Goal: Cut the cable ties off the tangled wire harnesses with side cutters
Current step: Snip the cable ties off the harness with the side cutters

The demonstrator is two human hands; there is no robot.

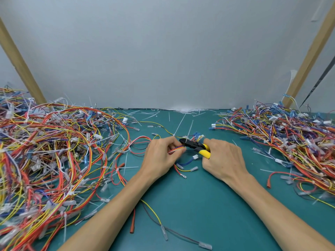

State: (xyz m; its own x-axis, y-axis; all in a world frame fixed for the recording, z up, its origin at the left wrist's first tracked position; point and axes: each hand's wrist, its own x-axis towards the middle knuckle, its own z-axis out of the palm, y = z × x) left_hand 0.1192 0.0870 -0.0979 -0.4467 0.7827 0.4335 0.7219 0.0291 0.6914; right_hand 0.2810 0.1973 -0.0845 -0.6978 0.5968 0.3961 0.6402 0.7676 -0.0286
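**At mid-bench, cutters meet a held bundle of wires**

Near the middle of the green bench (199, 205), the left hand (161, 156) pinches a wire bundle (176, 148) of red, yellow and blue strands between thumb and curled fingers. The right hand (223, 160) grips the yellow handles of the side cutters (194, 146), with its fingers wrapped round them. The black nose of the cutters points left and touches, or nearly touches, the wire bundle just beside the left thumb. The blades seem almost closed, though they are too small in view to tell whether a tie lies between them. Two long white cable ties (179, 124) slant up just behind the hands. Short wire ends with clear sleeves and a white plug (195, 157) lie between the two hands.

On the left side of the bench sits the left pile (54, 151), a big tangle of harnesses with many white ties among its strands. The right pile (290, 134) covers the right side, well apart from the first. Cut tie ends (184, 111) lie scattered along the back edge, against the grey wall (163, 51). A loose harness (154, 212) of yellow and dark wires crosses the near part of the bench between the forearms. Beside it lies a red-brown sleeve (133, 221). A wooden post (20, 64) leans at the left, and another stands at the right.
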